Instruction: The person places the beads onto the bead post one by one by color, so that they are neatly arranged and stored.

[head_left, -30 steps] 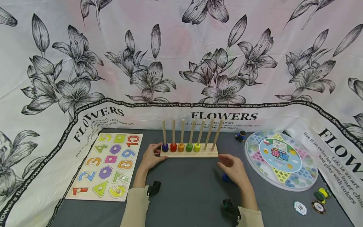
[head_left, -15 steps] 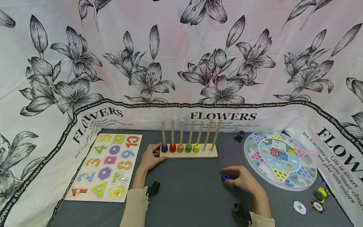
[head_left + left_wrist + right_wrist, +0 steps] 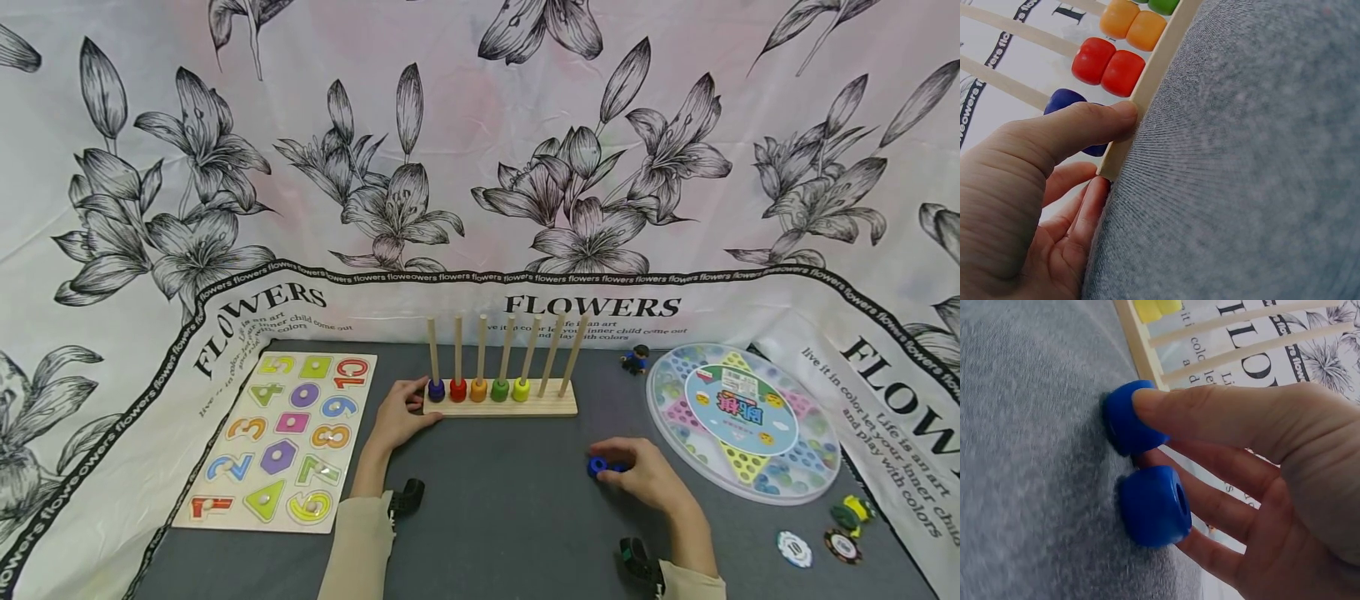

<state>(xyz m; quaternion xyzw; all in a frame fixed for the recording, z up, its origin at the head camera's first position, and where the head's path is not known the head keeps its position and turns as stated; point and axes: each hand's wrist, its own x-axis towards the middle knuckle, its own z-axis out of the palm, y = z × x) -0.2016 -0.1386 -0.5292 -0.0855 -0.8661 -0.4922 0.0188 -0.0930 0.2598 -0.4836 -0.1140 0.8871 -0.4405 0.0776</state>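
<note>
My left hand (image 3: 399,418) grips the left end of a wooden peg stand (image 3: 510,408), thumb on the front edge and fingers behind the end. Dark blue (image 3: 1066,100), red (image 3: 1124,74), orange (image 3: 477,390), green (image 3: 500,390) and yellow beads (image 3: 521,389) sit on the stand's pegs. The two rightmost pegs are bare. Right of the stand and nearer the person, my right hand (image 3: 651,477) pinches a blue bead (image 3: 1124,424) low over the table, between thumb and a finger. A second blue bead (image 3: 1152,507), its hole showing, lies beside it near the other fingers.
A number and shape puzzle board (image 3: 288,450) lies on the left. To the right are a round game board (image 3: 742,425), a small dark toy figure (image 3: 634,360), a green-yellow toy (image 3: 851,515) and two chips (image 3: 794,550). A flowered cloth (image 3: 480,167) rises behind the table.
My right hand has moved from beside the stand's right end toward the person and slightly right, and now pinches a blue bead. The left hand and stand look unmoved.
</note>
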